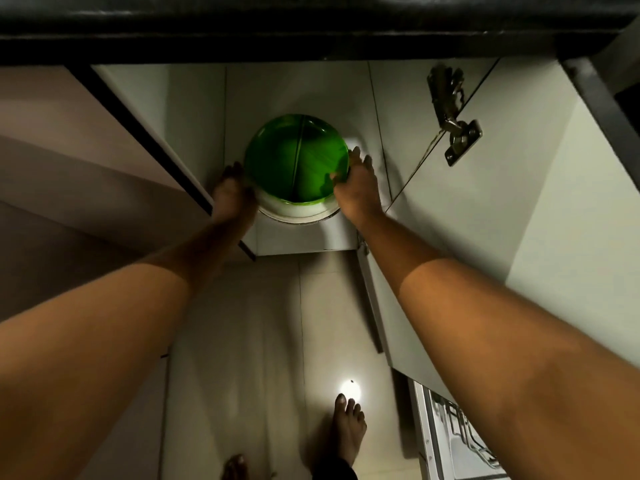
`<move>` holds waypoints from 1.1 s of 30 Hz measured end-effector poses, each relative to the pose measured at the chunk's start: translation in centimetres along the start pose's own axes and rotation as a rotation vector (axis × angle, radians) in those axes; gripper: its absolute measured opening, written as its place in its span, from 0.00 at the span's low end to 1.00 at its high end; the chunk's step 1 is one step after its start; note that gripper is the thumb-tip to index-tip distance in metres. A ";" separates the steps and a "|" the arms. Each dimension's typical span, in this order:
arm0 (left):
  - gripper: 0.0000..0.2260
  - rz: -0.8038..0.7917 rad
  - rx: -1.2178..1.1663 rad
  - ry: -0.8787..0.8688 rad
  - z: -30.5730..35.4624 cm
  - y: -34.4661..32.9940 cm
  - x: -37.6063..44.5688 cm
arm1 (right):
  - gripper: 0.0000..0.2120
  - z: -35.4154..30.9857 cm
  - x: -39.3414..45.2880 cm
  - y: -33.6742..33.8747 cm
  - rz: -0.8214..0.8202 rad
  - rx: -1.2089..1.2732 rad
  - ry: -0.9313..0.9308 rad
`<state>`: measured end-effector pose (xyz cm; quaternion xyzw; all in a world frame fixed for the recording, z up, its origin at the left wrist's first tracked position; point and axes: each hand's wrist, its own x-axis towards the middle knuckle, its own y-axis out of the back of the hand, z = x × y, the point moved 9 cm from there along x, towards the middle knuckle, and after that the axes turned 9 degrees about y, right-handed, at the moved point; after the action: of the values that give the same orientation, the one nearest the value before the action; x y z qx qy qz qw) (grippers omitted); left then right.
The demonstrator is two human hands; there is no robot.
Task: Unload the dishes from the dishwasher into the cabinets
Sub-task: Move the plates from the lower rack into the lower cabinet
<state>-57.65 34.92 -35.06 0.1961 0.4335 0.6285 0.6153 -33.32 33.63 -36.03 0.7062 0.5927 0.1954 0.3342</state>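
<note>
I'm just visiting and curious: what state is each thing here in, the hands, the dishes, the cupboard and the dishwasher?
Translucent green round plate: top of a stack, held at both sides.
White plates under it: stacked on the cabinet shelf.
Left hand: against the stack's left edge; grip unclear.
Right hand: thumb over the green rim, gripping.
White cabinet door with metal hinge: open.
Dishwasher: open, rack showing.

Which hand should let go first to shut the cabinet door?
Right, probably. The right hand sits beside the hinged door; the left hand is at the green plate's far side, next to the cabinet wall.
</note>
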 end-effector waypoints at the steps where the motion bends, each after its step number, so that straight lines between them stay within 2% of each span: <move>1: 0.25 0.023 0.064 -0.087 0.4 0.2 -1.3 | 0.29 -0.5 -1.9 0.3 0.053 -0.112 0.096; 3: 0.28 -0.014 0.260 -0.307 0.2 -1.4 -5.2 | 0.29 -1.7 -6.7 -0.2 0.128 -0.337 0.357; 5: 0.35 -0.084 0.525 -0.506 -1.2 -4.2 -9.1 | 0.33 -1.7 -11.0 -2.7 0.008 -0.539 0.573; 7: 0.44 -0.082 0.794 -0.600 -2.9 -6.7 -10.8 | 0.37 -0.6 -13.2 -5.1 -0.153 -0.682 0.659; 9: 0.50 -0.029 0.926 -0.578 -3.9 -7.7 -11.0 | 0.42 0.2 -13.5 -5.9 -0.193 -0.729 0.653; 12: 0.51 0.023 0.930 -0.548 -3.8 -8.2 -9.8 | 0.46 1.0 -12.5 -6.6 -0.210 -0.755 0.582; 18: 0.45 -0.082 0.809 -0.474 -1.5 -9.1 -6.5 | 0.51 1.4 -8.1 -7.0 -0.242 -0.774 0.514; 21: 0.42 -0.103 0.874 -0.438 -0.3 -8.6 -4.3 | 0.50 0.7 -5.6 -6.7 -0.264 -0.798 0.485; 28: 0.44 -0.212 0.831 -0.383 0.6 -7.7 -1.4 | 0.47 -1.0 -3.3 -7.1 -0.342 -0.795 0.489; 33: 0.39 -0.210 0.823 -0.445 1.7 -7.0 -3.6 | 0.36 -2.8 -5.0 -5.7 -0.273 -0.707 0.508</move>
<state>-51.56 31.06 -38.59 0.5083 0.5217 0.2817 0.6246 -40.30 29.91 -37.49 0.3939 0.6406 0.5067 0.4216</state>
